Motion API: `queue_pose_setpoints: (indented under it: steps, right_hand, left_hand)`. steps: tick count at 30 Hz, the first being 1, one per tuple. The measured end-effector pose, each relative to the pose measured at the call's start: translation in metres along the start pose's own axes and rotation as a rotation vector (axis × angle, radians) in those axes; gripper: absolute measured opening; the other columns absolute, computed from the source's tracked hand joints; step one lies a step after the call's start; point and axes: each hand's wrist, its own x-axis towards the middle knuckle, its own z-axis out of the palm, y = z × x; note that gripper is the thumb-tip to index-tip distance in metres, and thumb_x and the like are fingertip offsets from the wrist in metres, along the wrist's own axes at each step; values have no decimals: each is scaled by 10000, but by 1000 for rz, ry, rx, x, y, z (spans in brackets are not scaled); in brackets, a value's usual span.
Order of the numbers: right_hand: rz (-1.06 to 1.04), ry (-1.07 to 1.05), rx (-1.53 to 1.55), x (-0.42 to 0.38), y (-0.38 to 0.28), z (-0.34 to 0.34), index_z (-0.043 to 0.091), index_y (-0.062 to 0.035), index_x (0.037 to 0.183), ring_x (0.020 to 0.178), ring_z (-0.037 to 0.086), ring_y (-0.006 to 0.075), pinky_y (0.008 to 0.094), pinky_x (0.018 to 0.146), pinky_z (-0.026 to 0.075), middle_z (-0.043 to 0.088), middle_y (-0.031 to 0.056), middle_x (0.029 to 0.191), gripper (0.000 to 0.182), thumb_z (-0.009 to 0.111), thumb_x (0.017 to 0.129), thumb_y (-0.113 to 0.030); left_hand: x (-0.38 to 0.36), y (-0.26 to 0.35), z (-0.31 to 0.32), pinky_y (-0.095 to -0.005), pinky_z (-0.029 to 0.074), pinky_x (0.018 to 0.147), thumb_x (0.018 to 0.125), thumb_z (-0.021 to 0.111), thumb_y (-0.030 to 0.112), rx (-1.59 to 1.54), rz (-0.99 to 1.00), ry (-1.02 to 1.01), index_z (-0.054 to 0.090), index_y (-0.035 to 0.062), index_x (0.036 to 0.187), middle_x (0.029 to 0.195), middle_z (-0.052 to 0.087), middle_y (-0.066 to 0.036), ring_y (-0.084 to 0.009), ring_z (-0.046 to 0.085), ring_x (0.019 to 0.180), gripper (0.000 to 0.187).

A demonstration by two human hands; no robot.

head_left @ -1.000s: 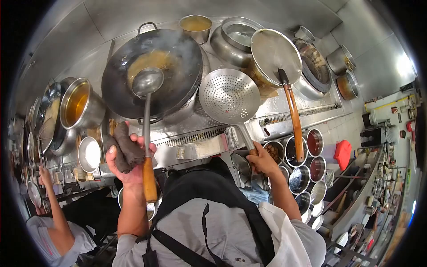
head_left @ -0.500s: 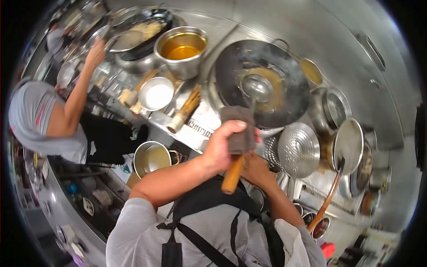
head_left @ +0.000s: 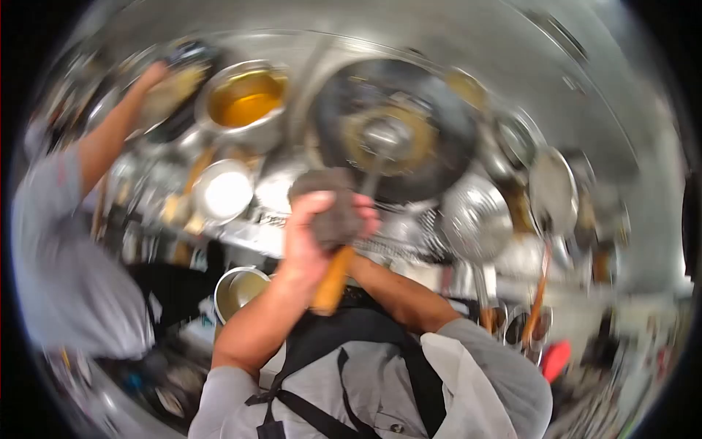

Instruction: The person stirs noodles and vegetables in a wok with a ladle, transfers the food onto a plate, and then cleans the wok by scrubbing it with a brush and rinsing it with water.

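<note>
My left hand (head_left: 308, 230) is closed round a folded dark cloth (head_left: 335, 208). The wooden end (head_left: 333, 282) of the ladle handle sticks out below the cloth. Above the cloth, the metal bowl of the ladle (head_left: 386, 137) sits over yellowish liquid in a black wok (head_left: 457, 139). My right hand (head_left: 358, 265) is low beside the wooden handle, its fingers hidden behind the handle and my left hand. Motion blurs the picture.
A pot of amber liquid (head_left: 245, 99) and a bowl of white contents (head_left: 223, 192) stand left of the wok. Right of it are a perforated strainer (head_left: 477, 219) and a round skimmer (head_left: 553, 192). Another person's arm (head_left: 110, 146) reaches over a pan at far left.
The view has shifted, so the wok and both my hands appear further left. The co-worker shows larger and lower at the left. My left hand still grips the cloth.
</note>
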Motion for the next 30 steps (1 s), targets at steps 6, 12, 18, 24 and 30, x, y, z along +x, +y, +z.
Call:
queue_pose_setpoints:
  steps: [6, 12, 18, 24, 30]
  right_hand:
    - [172, 421, -2330, -117, -87, 170, 196, -203, 1466, 776, 583, 193, 290, 500, 480, 553, 127, 1084, 813, 654, 795, -240]
    - [-301, -303, -2437, -168, -45, 207, 336, -166, 1422, 890, 593, 214, 372, 633, 529, 529, 133, 1092, 727, 660, 770, -170]
    - [-738, -1655, -3571, -64, 56, 236, 473, -216, 1353, 893, 600, 299, 393, 733, 495, 555, 129, 1026, 594, 690, 802, -256]
    - [-245, -1356, -4237, 91, 104, 250, 607, -293, 1167, 884, 638, 348, 437, 742, 520, 627, 142, 1022, 360, 632, 810, -252]
    - [-123, -1910, -3976, 83, 83, 247, 618, -186, 1151, 964, 627, 353, 456, 797, 515, 634, 200, 1013, 374, 638, 797, -306]
  left_hand:
    - [-4, 6, -36, -538, 363, 1039, 836, 562, 434, -176, -16, -189, 391, 88, 1361, 1052, 625, -62, -169, 628, 967, 652]
    - [-17, -9, -42, -484, 455, 958, 849, 542, 444, -168, 5, -258, 324, 87, 1415, 1092, 617, -44, -143, 620, 1005, 704]
    - [-26, -33, -9, -360, 481, 683, 832, 547, 440, -91, 182, 55, 460, 104, 1302, 977, 609, -31, -125, 607, 840, 585]
    - [-17, -58, 11, -330, 445, 583, 800, 566, 403, -154, 218, 121, 592, 118, 1052, 852, 645, -54, -164, 620, 716, 381]
    - [-15, -57, 16, -355, 460, 565, 793, 556, 359, -51, 203, 106, 598, 29, 954, 837, 640, -130, -233, 622, 700, 371]
